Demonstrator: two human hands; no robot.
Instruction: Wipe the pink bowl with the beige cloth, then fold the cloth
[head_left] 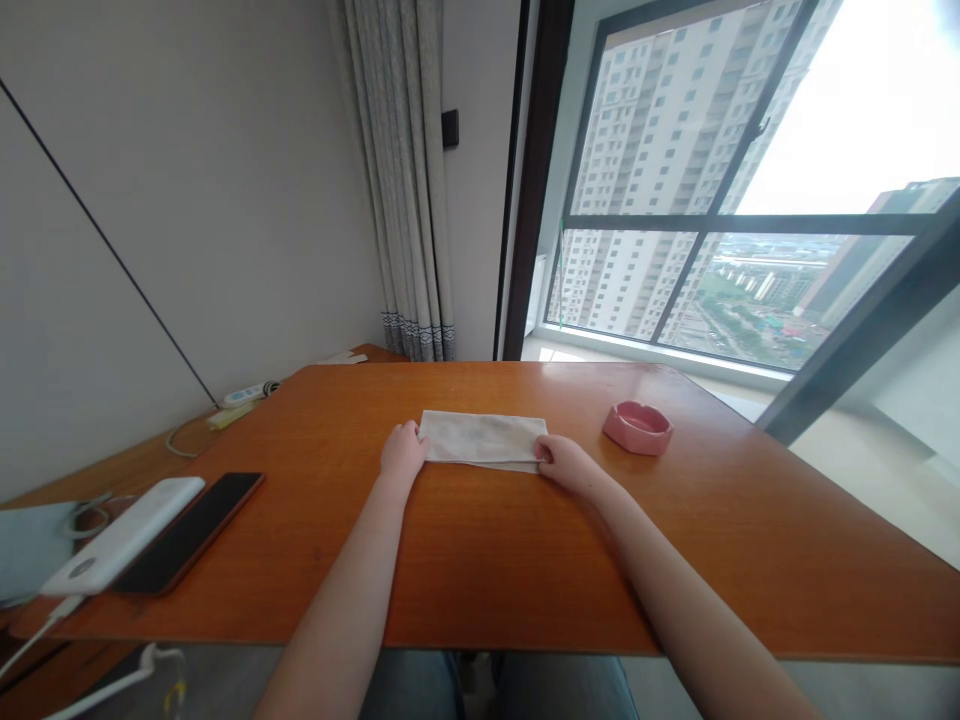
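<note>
A white cloth [484, 438], folded into a long flat rectangle, lies on the wooden table [517, 560] in front of me. My left hand [405, 450] grips its left end, with the fingers curled at the edge. At the lower right corner, my right hand [564, 462] pinches the cloth between thumb and fingers. A lower layer shows slightly below the top fold along the near edge.
To the right stands a pink ashtray [638, 428]. On the left lie a black phone [191, 532] and a white power bank [124, 533] with a cable plugged in. A power strip [244, 394] rests by the wall, and a window is at the far right.
</note>
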